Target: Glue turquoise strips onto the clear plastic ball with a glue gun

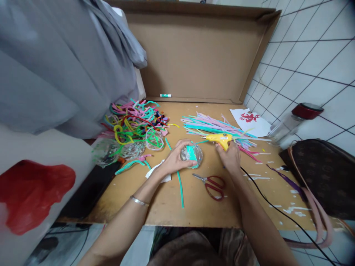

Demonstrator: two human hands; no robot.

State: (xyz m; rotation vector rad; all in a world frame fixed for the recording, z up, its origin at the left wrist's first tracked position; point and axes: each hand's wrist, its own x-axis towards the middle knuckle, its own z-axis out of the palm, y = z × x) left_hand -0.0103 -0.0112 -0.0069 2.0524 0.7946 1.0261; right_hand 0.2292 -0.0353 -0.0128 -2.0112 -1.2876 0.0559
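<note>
white tiled wall to the right, a cardboard backdrop behind, and a plywood counter (194, 207) littered with craft bits.

left hand (173, 160) has its fingers (185, 144) curled over a clear faceted ball (192, 155), pinning it to the counter near the middle; a teal strip sits on the ball. right hand (230, 157) wraps its fingers tight around the grip of a yellow glue gun (220, 139), nozzle aimed left at the ball, just beside the left fingertips.

risk, as i read it: that nozzle sits so near the left fingertips that a slip or a squeeze too many could put hot glue on skin. the ball is round and only held from above, so it could roll out. the black cord (277, 210) trails off the front edge beside the right forearm and could snag and jerk the gun.

count moving outward: one ball in hand, one glue gun, one pair of red scissors (213, 184), one loose teal stem (181, 188) by the wrist, about three more clear balls (122, 149) at the left, two heaps of pipe cleaners, tangled (133, 120) and straight (213, 127), too many to number. one glue stick (165, 95), one red-lidded jar (294, 122), one brown bag (318, 173).
</note>
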